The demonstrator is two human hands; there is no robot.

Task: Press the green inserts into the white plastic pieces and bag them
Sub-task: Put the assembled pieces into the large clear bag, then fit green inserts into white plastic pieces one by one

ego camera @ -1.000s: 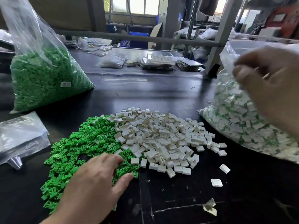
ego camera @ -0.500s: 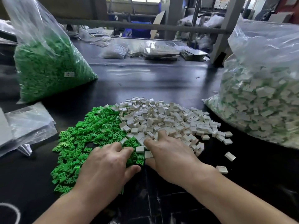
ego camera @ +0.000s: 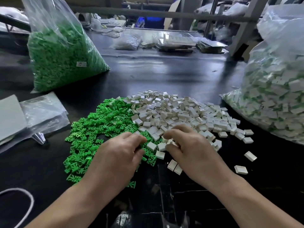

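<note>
The left hand point(ego camera: 118, 153) curls into the green inserts point(ego camera: 98, 129), grip untellable; at its 3 o'clock, the right hand point(ego camera: 189, 145) pinches a white piece point(ego camera: 169, 142).

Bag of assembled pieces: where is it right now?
The bag sits far right in the head view, beside the white pile, beyond the right hand.

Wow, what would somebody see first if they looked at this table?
Most likely the bright green inserts heaped in the middle of the dark table, right against a heap of white pieces. Two hands work where the heaps meet: the left hand on the green, the right hand curled round a white one. A tall bag of green inserts stands far left; a bag of filled pieces bulges at right.
</note>
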